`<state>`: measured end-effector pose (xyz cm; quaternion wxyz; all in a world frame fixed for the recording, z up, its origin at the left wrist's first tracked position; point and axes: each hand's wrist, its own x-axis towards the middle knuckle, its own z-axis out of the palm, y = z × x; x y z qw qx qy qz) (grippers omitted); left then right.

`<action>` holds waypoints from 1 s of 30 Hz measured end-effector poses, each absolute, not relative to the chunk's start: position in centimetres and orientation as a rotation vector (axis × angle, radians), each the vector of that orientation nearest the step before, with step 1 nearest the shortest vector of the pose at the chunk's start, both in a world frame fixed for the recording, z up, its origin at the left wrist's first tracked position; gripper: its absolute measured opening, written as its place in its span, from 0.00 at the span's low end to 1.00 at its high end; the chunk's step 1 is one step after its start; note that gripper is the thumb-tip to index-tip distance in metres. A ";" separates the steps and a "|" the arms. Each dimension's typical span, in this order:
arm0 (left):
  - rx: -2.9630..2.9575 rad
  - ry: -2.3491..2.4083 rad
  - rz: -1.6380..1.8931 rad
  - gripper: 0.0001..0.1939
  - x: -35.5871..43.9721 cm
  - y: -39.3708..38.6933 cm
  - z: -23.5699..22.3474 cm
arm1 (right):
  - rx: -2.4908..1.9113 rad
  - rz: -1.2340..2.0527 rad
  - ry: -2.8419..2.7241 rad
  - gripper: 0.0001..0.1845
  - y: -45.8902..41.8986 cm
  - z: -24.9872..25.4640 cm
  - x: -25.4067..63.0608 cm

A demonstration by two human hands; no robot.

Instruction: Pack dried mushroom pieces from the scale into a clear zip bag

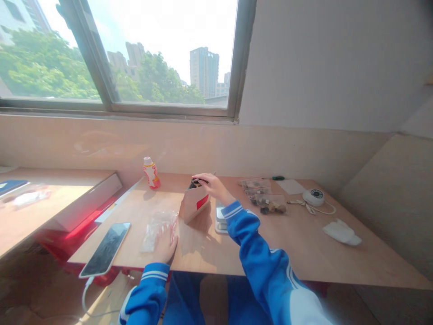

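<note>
My left hand [166, 244] lies flat on the table with its fingers stretched over a clear plastic bag [151, 231]. My right hand [214, 187] reaches over the top of a small cardboard box [192, 206] that has a red patch on its side. The box is tilted on the table. At its upper edge, the fingers of my right hand are closed on a black object [200, 181], partly hidden by the hand and the box, its kind unclear. Behind my right wrist sits a flat pale device [221, 217], partly covered by the sleeve.
A phone [106, 250] on a white cable lies at the left edge. A drink bottle [151, 173] stands by the wall. To the right are bags of small parts [263, 194], a green-handled tool [278, 178], a white dome camera [313, 197] and a crumpled white bag [342, 232].
</note>
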<state>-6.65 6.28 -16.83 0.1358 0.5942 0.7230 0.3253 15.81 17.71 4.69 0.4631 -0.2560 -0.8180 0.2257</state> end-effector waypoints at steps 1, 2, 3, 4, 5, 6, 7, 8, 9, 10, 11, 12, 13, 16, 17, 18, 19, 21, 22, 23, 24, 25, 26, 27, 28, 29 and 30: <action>1.695 2.083 0.960 0.30 -6.6 6.3 -16.4 | -0.627 0.593 -1.991 0.15 17.8 4.6 15.9; 1.681 2.067 1.005 0.29 -6.4 6.2 -16.0 | -0.627 0.640 -1.963 0.15 17.8 4.5 15.9; 1.677 2.049 1.068 0.28 -6.2 6.2 -15.5 | -0.632 0.690 -1.931 0.15 17.8 4.4 16.0; 1.681 2.029 1.139 0.28 -6.0 6.2 -15.1 | -0.641 0.734 -1.899 0.15 17.8 4.3 16.0; 1.692 2.006 1.202 0.27 -5.7 6.2 -14.6 | -0.654 0.761 -1.869 0.14 17.8 4.2 16.1; 1.703 1.983 1.253 0.27 -5.4 6.2 -14.2 | -0.668 0.771 -1.851 0.12 17.8 4.2 16.2; 1.710 1.962 1.295 0.27 -5.1 6.2 -13.7 | -0.678 0.768 -1.845 0.11 17.8 4.2 16.4; 1.711 1.939 1.328 0.26 -4.8 6.3 -13.2 | -0.681 0.755 -1.852 0.10 17.7 4.2 16.5; 1.708 1.909 1.361 0.26 -4.6 6.3 -12.7 | -0.677 0.734 -1.868 0.09 17.7 4.3 16.6; 1.702 1.872 1.391 0.26 -4.3 6.3 -12.3 | -0.670 0.705 -1.890 0.08 17.6 4.4 16.8; 1.689 1.833 1.422 0.26 -4.0 6.3 -11.8 | -0.666 0.674 -1.914 0.08 17.5 4.5 16.8; 1.672 1.796 1.449 0.26 -3.6 6.2 -11.4 | -0.665 0.642 -1.935 0.08 17.4 4.5 16.9; 1.655 1.763 1.471 0.26 -3.3 6.1 -11.0 | -0.668 0.607 -1.949 0.09 17.3 4.6 16.8; 1.636 1.679 1.494 0.27 -2.2 5.7 -10.1 | -0.695 0.498 -1.941 0.10 16.6 4.5 16.4; 1.646 1.654 1.492 0.27 -1.9 5.5 -10.0 | -0.706 0.457 -1.914 0.11 16.3 4.4 16.3; 1.661 1.635 1.489 0.27 -1.6 5.3 -10.0 | -0.721 0.417 -1.876 0.12 15.9 4.1 16.3; 1.679 1.623 1.483 0.27 -1.5 5.1 -10.0 | -0.739 0.380 -1.827 0.13 15.6 3.8 16.4; 1.726 1.618 1.460 0.27 -1.4 4.8 -10.3 | -0.799 0.315 -1.705 0.15 15.1 2.5 17.3; 1.756 1.618 1.441 0.26 -1.5 4.5 -10.4 | -0.848 0.282 -1.647 0.15 15.0 1.5 18.1; 1.786 1.613 1.419 0.25 -1.6 4.3 -10.6 | -0.916 0.241 -1.589 0.16 15.0 0.3 19.3; 1.814 1.604 1.400 0.24 -1.7 4.0 -10.8 | -1.014 0.191 -1.547 0.16 15.1 -1.2 20.7; 1.836 1.595 1.386 0.24 -1.8 3.8 -11.0 | -1.131 0.137 -1.528 0.15 15.2 -2.7 22.3; 1.850 1.588 1.382 0.23 -1.9 3.5 -11.1 | -1.272 0.072 -1.506 0.15 15.4 -4.4 24.0; 1.852 1.585 1.385 0.22 -1.9 3.2 -11.2 | -1.437 0.015 -1.493 0.15 15.5 -6.1 25.8; 1.843 1.586 1.393 0.22 -1.9 2.9 -11.3 | -1.613 -0.034 -1.469 0.15 15.6 -7.6 27.6; 1.827 1.591 1.395 0.21 -1.7 2.6 -11.4 | -1.784 -0.072 -1.446 0.19 15.6 -9.0 29.3; 1.808 1.596 1.387 0.21 -1.6 2.4 -11.4 | -1.940 -0.099 -1.402 0.22 15.5 -10.2 30.8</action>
